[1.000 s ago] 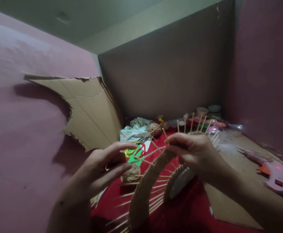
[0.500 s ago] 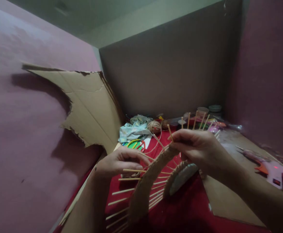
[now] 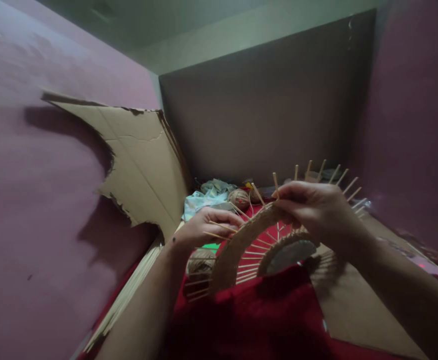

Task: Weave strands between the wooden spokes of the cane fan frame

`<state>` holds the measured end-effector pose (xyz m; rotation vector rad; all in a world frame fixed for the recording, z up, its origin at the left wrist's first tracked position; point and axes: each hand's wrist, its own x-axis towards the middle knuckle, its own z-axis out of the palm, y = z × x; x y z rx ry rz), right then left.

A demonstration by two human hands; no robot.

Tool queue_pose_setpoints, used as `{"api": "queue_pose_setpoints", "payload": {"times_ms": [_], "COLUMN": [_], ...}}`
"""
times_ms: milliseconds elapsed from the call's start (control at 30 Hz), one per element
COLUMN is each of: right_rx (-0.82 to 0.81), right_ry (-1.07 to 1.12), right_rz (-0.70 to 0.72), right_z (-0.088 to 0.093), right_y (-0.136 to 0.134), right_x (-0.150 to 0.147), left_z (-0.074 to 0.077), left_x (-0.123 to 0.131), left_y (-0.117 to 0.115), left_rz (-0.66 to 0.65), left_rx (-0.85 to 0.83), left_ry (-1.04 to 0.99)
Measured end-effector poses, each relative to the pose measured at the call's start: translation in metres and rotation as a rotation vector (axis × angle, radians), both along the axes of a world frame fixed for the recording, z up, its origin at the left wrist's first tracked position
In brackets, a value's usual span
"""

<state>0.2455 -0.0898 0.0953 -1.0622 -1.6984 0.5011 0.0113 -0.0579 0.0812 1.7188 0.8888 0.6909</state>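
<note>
A curved frame of thin sticks with a woven brown band (image 3: 228, 260) stands tilted over red cloth. Its sticks fan outward past the band and run inward to a smaller woven arc around a greyish centre (image 3: 292, 256). My left hand (image 3: 213, 225) is at the band's upper left edge, its fingers closed among the outer sticks. At the top of the band, my right hand (image 3: 311, 202) pinches the frame beside an upright stick, thumb and fingers together. Part of the band's right side is hidden behind my right hand.
Torn cardboard (image 3: 140, 165) leans on the left wall above a bundle of sticks (image 3: 129, 295). Behind the frame lie a patterned cloth (image 3: 207, 197) and a twine ball (image 3: 238, 198). Another twine ball (image 3: 201, 262) is below my left hand. A pink glue gun (image 3: 429, 267) lies right.
Both hands and the frame have risen, with the frame shifting right and tilting. More red cloth shows below it, and the glue gun is now partly hidden by my right arm.
</note>
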Motion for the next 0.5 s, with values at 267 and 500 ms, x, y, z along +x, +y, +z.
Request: {"api": "queue_pose_setpoints", "payload": {"times_ms": [267, 500], "right_rx": [0.031, 0.615], "right_ry": [-0.190, -0.374], "right_rz": [-0.008, -0.288], "right_z": [-0.007, -0.007], "right_y": [0.006, -0.023], "right_x": [-0.001, -0.019], "left_z": [-0.024, -0.029], "left_x": [-0.003, -0.007], "left_y": [0.013, 0.010], "left_rz": [-0.072, -0.064], "left_rx": [-0.020, -0.017], "left_ry": [-0.029, -0.067]}}
